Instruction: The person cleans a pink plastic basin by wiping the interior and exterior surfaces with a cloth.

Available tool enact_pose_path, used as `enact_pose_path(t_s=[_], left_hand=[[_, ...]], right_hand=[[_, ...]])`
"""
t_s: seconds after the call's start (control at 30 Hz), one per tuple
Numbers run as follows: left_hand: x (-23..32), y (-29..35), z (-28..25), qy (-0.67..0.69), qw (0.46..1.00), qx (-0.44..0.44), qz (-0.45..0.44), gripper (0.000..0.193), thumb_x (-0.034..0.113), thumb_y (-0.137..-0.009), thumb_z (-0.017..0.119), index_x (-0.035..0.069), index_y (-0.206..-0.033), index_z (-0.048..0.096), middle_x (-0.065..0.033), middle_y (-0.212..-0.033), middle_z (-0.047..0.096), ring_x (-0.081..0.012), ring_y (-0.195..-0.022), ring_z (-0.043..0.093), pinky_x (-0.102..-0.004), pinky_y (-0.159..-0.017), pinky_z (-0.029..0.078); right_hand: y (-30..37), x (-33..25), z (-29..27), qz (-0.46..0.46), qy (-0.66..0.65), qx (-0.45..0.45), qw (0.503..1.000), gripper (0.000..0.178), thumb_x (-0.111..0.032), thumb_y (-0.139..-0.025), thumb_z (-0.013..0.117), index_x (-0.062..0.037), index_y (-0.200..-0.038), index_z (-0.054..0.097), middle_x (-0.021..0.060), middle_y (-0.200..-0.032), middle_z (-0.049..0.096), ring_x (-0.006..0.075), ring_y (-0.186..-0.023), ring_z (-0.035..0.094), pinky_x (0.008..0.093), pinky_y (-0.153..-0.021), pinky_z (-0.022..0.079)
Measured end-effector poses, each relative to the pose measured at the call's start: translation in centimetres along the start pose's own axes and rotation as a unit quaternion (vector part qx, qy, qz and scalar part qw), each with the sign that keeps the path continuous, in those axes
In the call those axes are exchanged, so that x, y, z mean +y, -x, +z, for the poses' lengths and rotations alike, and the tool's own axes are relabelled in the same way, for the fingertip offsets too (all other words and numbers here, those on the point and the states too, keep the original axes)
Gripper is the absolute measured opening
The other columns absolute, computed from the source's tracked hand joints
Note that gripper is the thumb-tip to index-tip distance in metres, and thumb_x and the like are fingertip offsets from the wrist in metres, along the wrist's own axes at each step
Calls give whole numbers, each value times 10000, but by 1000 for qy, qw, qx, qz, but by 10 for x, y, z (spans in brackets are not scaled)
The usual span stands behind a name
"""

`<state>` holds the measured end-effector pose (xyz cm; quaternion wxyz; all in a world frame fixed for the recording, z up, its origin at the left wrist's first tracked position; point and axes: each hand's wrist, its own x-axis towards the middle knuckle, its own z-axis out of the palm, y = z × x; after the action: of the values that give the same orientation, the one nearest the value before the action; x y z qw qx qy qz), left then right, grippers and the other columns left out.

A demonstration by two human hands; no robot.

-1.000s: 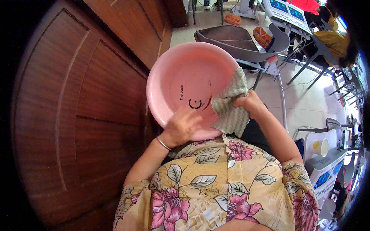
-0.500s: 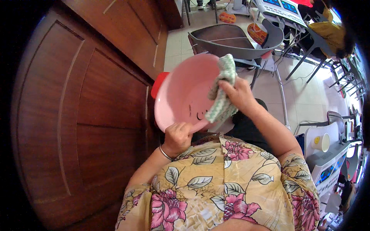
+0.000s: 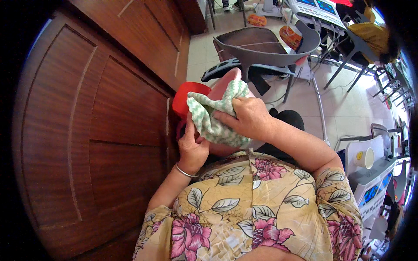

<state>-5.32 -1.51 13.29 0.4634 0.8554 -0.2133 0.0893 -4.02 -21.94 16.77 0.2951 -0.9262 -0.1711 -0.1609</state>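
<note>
A pink plastic basin (image 3: pixel 224 84) is tipped in front of my body, and only its far rim and part of its wall show. A green and white checked towel (image 3: pixel 215 126) drapes over it and hides the rest. My right hand (image 3: pixel 250 119) is closed on the towel, pressing it against the basin. At the near left side, my left hand (image 3: pixel 193 150) grips the basin's edge; the towel's border touches its raised thumb, and its other fingers are partly hidden.
A red plastic object (image 3: pixel 188 99) is behind the basin, beside the brown wooden door (image 3: pixel 126 108). A grey chair (image 3: pixel 252 43) stands ahead. To the right, a paper cup (image 3: pixel 365 158) is by a white machine with screens (image 3: pixel 374 191). Cables cross the tiled floor.
The basin has tipped so that its inside is mostly out of sight. My right hand has moved left and down with the towel, which now spreads over the basin. More of the red object shows.
</note>
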Motion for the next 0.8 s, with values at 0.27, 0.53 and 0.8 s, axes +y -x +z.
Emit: enact_pose_path(t_s=[0.27, 0.53, 0.8], left_hand=[[9, -1, 2, 98, 994, 30, -27, 925, -89, -799, 603, 74, -1499, 21, -106, -1181, 613, -149, -1035, 589, -273, -864, 466], [5, -2, -5, -129, 984, 38, 118, 488, -96, -703, 567, 15, -1177, 583, -194, -1033, 652, -352, -927, 648, -375, -794, 516], [-5, 4, -8, -109, 983, 78, 125, 462, -91, -621, 515, -38, -1076, 566, -214, -930, 632, -397, -847, 626, -447, -732, 513]], right_hand=[[-2, 7, -4, 90, -90, -2, 992, 512, -457, -801, 675, 16, -640, 562, 226, -610, 578, 392, -594, 604, 442, -568, 486], [-4, -3, -18, 30, -29, -41, 998, 416, -380, -774, 722, 16, -770, 595, 222, -706, 611, 393, -666, 615, 445, -605, 490], [3, -57, -125, -44, -290, 119, 948, 349, -272, -855, 591, -9, -1085, 585, 153, -1054, 617, 272, -1003, 579, 367, -868, 469]])
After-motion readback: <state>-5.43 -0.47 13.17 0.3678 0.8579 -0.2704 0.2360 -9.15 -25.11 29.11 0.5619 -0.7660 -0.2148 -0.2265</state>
